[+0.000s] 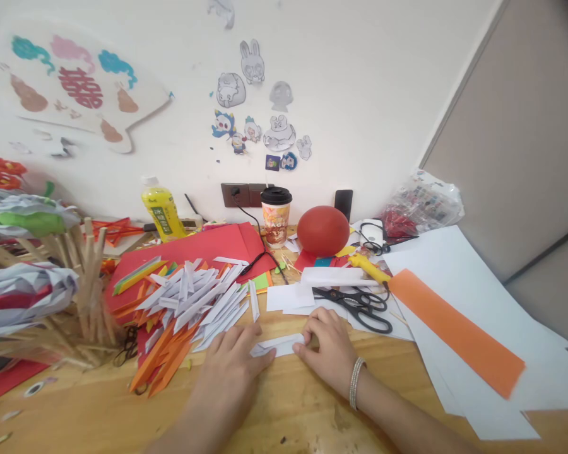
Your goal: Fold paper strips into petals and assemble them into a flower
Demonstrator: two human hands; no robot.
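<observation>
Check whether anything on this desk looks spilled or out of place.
No spill stands out. Small scraps lie loose on the table at the near left, apart from the folded paper pile, so they look stray.

White wall (pixel 360 94) rising behind the counter (pixel 312 410), a pale wood-grained surface; above its back left corner, a painted paper cut-out (pixel 82 94) with a red character and coloured clouds; above the middle of its back edge, grouped cartoon cut-outs (pixel 279 135) over brown socket plates (pixel 255 195); beyond its back right corner, a grey panel (pixel 511 139) with a dark seam low across it; lighting soft and even
</observation>
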